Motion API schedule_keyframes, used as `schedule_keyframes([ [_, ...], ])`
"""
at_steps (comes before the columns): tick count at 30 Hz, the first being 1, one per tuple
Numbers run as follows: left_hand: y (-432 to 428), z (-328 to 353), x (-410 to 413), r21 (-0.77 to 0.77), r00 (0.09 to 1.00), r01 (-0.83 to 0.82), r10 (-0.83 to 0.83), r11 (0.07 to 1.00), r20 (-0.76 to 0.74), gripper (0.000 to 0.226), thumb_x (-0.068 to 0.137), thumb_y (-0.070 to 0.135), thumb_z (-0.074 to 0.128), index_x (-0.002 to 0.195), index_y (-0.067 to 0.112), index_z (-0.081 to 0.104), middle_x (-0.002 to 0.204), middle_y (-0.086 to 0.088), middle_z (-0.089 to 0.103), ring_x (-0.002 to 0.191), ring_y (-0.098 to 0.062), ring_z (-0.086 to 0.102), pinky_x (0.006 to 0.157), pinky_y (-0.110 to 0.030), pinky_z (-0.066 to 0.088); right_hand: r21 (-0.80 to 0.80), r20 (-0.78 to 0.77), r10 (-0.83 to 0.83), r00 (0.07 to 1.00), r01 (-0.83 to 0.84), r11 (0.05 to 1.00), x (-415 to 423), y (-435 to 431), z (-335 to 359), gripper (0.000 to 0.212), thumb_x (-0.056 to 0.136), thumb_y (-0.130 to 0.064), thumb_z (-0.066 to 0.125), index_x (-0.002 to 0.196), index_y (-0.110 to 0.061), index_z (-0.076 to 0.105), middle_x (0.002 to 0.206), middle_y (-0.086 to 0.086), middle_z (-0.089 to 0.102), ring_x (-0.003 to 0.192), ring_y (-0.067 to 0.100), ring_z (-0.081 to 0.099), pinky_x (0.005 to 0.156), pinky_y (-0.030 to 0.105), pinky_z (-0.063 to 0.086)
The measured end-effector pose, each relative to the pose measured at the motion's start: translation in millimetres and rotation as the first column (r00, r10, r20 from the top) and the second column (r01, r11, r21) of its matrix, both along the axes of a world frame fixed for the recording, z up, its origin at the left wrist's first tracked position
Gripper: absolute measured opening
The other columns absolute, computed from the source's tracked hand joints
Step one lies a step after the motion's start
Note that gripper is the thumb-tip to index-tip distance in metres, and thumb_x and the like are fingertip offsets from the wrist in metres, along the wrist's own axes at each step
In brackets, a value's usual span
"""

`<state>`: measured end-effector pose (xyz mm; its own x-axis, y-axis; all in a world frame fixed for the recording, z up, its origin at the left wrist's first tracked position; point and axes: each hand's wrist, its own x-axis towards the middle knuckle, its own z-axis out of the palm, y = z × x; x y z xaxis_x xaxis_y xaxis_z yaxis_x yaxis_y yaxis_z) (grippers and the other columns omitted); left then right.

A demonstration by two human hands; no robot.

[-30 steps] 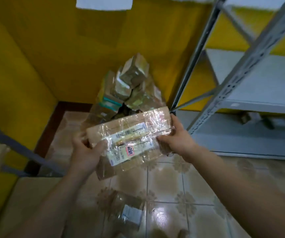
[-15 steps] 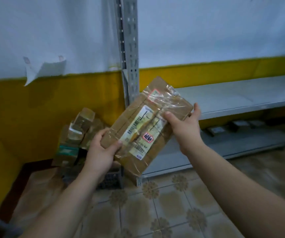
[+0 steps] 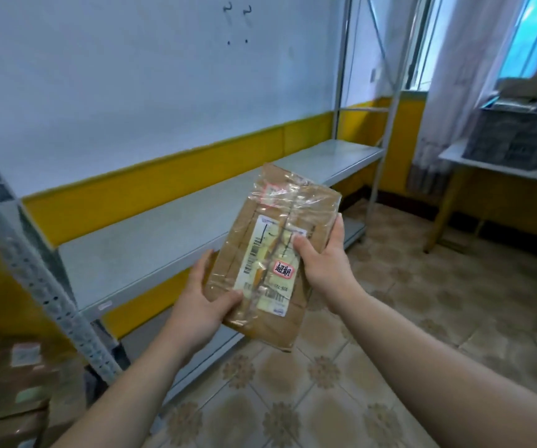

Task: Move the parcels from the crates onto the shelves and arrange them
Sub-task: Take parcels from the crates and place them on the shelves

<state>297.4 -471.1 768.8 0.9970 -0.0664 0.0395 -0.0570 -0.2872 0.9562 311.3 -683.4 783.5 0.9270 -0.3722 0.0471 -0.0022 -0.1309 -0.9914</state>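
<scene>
Daylight from the window [image 3: 532, 37] at right washes the wall [image 3: 131, 76] blue; parcel [image 3: 273, 253] wrap glares, edges bend, lower-left perhaps motion-blurred.

A parcel [image 3: 273, 253] is held between both hands, in front of the shelf [image 3: 150, 234]. A crate [image 3: 513, 140] sits on a table [image 3: 500, 168] far right.

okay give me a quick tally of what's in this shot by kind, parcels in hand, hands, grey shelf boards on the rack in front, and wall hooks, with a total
Parcel in hand: 1, gripped by both hands
Hands: 2, left hand and right hand
Grey shelf boards on the rack: 2, upper shelf and lower shelf, both bare where visible
Wall hooks: 2
Total: 7
</scene>
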Motion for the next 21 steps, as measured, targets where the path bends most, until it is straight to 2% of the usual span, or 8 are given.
schedule_keyframes([
  [2, -19.1, -7.7, 25.0, -0.024, 0.996, 0.082, -0.083, 0.996, -0.04, 0.066, 0.088, 0.016, 0.068, 0.138, 0.048, 0.037, 0.115, 0.016, 0.064, 0.093, -0.007, 0.068, 0.078, -0.031, 0.058, -0.054, -0.033, -0.022, 0.999, 0.02, 0.998, 14.2, -20.6, -7.0, 0.087, 0.093, -0.046, 0.059, 0.151, -0.047, -0.006, 0.134, -0.005, 0.055, 0.106, 0.018, 0.06, 0.092, 0.04, 0.049],
  [4, -37.3, -18.3, 52.0, -0.044, 0.989, 0.127, -0.13, 0.991, -0.067, 0.058, 0.091, 0.016, 0.064, 0.132, 0.05, 0.041, 0.123, 0.009, 0.063, 0.104, -0.016, 0.066, 0.09, -0.046, 0.054, -0.123, -0.081, -0.03, 0.996, 0.02, 0.992, 35.5, -40.0, -14.5, 0.088, 0.094, -0.049, 0.056, 0.151, -0.045, -0.01, 0.14, 0.0, 0.053, 0.117, 0.025, 0.057, 0.1, 0.045, 0.046],
  [6, -52.4, -28.3, 80.7, -0.057, 0.982, 0.166, -0.17, 0.984, -0.081, 0.061, 0.092, 0.018, 0.063, 0.14, 0.046, 0.037, 0.135, 0.007, 0.056, 0.115, -0.021, 0.06, 0.097, -0.052, 0.049, -0.194, -0.144, -0.033, 0.989, 0.005, 0.981, 63.5, -56.4, -21.2, 0.09, 0.095, -0.052, 0.053, 0.151, -0.041, -0.017, 0.141, 0.003, 0.053, 0.118, 0.027, 0.056, 0.102, 0.048, 0.046],
  [8, -64.4, -37.1, 112.4, -0.072, 0.975, 0.196, -0.202, 0.978, -0.09, 0.071, 0.092, 0.019, 0.063, 0.147, 0.044, 0.026, 0.145, 0.006, 0.046, 0.124, -0.023, 0.054, 0.103, -0.053, 0.044, -0.231, -0.179, -0.039, 0.983, -0.003, 0.973, 95.7, -68.8, -28.0, 0.092, 0.095, -0.053, 0.053, 0.151, -0.04, -0.019, 0.142, 0.003, 0.052, 0.116, 0.028, 0.057, 0.1, 0.046, 0.047],
  [10, -75.3, -41.8, 144.6, -0.083, 0.97, 0.218, -0.225, 0.973, -0.094, 0.068, 0.093, 0.018, 0.061, 0.145, 0.047, 0.028, 0.145, 0.007, 0.046, 0.125, -0.02, 0.053, 0.106, -0.05, 0.042, -0.244, -0.212, -0.043, 0.976, -0.011, 0.97, 127.8, -78.8, -32.0, 0.091, 0.095, -0.052, 0.053, 0.15, -0.042, -0.018, 0.143, 0.004, 0.051, 0.115, 0.029, 0.058, 0.096, 0.044, 0.049],
  [13, -94.7, -47.8, 189.0, -0.082, 0.963, 0.236, -0.244, 0.968, -0.115, 0.064, 0.095, 0.018, 0.059, 0.139, 0.05, 0.027, 0.143, 0.007, 0.048, 0.125, -0.019, 0.052, 0.107, -0.048, 0.041, -0.251, -0.238, -0.035, 0.971, -0.026, 0.968, 173.4, -99.2, -35.5, 0.087, 0.096, -0.05, 0.052, 0.15, -0.044, -0.016, 0.143, 0.003, 0.05, 0.11, 0.027, 0.061, 0.095, 0.049, 0.051],
  [17, -136.5, -56.2, 240.7, -0.078, 0.939, 0.284, -0.294, 0.956, -0.179, 0.063, 0.096, 0.019, 0.057, 0.142, 0.049, 0.026, 0.133, 0.011, 0.053, 0.115, -0.017, 0.059, 0.101, -0.047, 0.047, -0.256, -0.282, -0.073, 0.957, -0.002, 0.967, 214.7, -143.9, -43.4, 0.087, 0.095, -0.05, 0.052, 0.151, -0.043, -0.015, 0.128, 0.002, 0.059, 0.087, 0.019, 0.068, 0.077, 0.042, 0.059],
  [21, -192.0, -62.1, 273.0, -0.094, 0.903, 0.336, -0.349, 0.937, -0.25, 0.061, 0.098, 0.022, 0.056, 0.146, 0.046, 0.026, 0.125, 0.018, 0.054, 0.107, -0.012, 0.062, 0.092, -0.044, 0.054, -0.253, -0.353, -0.127, 0.927, 0.036, 0.967, 237.5, -202.6, -52.8, 0.087, 0.095, -0.051, 0.052, 0.152, -0.042, -0.014, 0.128, 0.001, 0.059, 0.086, 0.016, 0.068, 0.071, 0.035, 0.057],
])
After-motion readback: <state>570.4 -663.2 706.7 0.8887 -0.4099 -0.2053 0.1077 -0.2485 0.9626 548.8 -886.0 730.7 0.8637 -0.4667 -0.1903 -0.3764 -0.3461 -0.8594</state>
